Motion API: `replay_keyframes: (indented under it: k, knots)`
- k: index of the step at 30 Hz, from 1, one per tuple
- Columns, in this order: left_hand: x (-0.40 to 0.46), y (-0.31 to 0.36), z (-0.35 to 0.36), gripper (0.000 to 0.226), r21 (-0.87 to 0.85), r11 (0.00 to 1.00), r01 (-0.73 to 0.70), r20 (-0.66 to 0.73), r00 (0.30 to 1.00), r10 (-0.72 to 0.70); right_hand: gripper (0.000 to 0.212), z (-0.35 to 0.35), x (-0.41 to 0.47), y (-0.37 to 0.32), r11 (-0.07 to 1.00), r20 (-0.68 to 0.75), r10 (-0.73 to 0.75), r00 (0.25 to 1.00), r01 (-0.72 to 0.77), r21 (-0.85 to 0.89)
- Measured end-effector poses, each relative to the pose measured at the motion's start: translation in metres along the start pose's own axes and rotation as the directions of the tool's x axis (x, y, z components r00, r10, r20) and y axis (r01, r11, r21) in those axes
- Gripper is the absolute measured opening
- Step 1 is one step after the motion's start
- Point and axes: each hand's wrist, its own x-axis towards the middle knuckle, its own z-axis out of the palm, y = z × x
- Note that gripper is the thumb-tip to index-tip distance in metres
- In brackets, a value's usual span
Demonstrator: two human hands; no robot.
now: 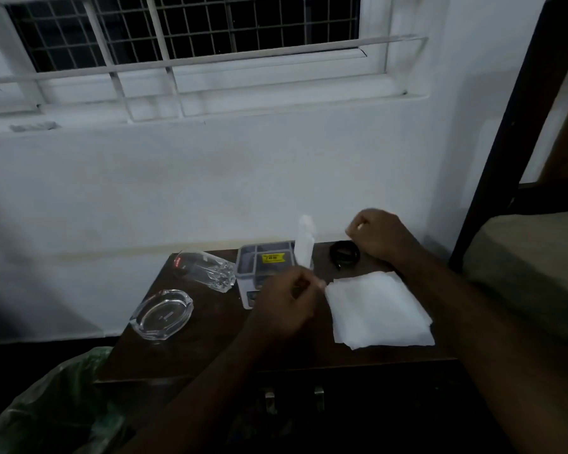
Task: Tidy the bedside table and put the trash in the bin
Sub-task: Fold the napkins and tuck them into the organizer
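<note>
My left hand (284,301) hovers over the middle of the dark wooden bedside table (210,348), fingers pinched on a white strip of paper (305,240) that stands up from it, blurred. My right hand (379,232) is raised at the table's back right, fingers curled shut; nothing shows in it. Below it lies a black ring-shaped object (344,253). A stack of white tissues (379,311) lies flat on the right of the table. A bin with a green liner (53,407) stands at the lower left, beside the table.
A glass ashtray (162,314) sits at the table's left, a tipped glass tumbler (207,268) behind it. A clear box with a yellow label (263,267) lies at the back centre. White wall and barred window behind; a bed (532,273) at the right.
</note>
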Motion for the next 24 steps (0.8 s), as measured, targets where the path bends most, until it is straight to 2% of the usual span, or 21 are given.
replay_keyframes:
  k: [1,3,6,8,11,14,21,24]
  knots:
    - [-0.004,-0.006,0.009,0.009,0.081,0.995,-0.056,0.09,0.995,0.048,0.008,-0.004,0.001,0.015,0.989,0.113,-0.022,0.993,0.038,-0.142]
    - [-0.011,-0.02,0.027,0.013,0.229,0.956,-0.182,0.193,0.971,0.139,0.009,-0.003,-0.001,0.04,0.921,0.36,-0.002,0.933,0.142,-0.363]
    - [-0.016,-0.03,0.046,0.022,0.315,0.906,-0.284,0.211,0.951,0.225,0.027,0.005,-0.004,0.061,0.868,0.498,-0.001,0.867,0.248,-0.43]
    - [-0.017,-0.03,0.051,0.027,0.367,0.875,-0.316,0.22,0.943,0.248,0.032,0.008,-0.005,0.065,0.85,0.485,-0.013,0.875,0.265,-0.456]
    - [-0.017,-0.03,0.049,0.029,0.356,0.887,-0.294,0.209,0.95,0.231,0.037,0.012,-0.005,0.063,0.79,0.469,-0.007,0.883,0.293,-0.539]
    - [-0.02,-0.029,0.049,0.032,0.371,0.88,-0.296,0.209,0.95,0.231,0.033,0.014,-0.003,0.061,0.765,0.461,-0.023,0.887,0.313,-0.564]
    - [-0.022,-0.027,0.049,0.031,0.383,0.873,-0.301,0.184,0.951,0.247,0.018,0.006,-0.006,0.056,0.843,0.369,-0.085,0.926,0.264,-0.468]
    - [-0.022,-0.027,0.05,0.03,0.377,0.878,-0.296,0.185,0.952,0.242,0.015,-0.002,-0.008,0.052,0.873,0.411,-0.095,0.907,0.274,-0.403]
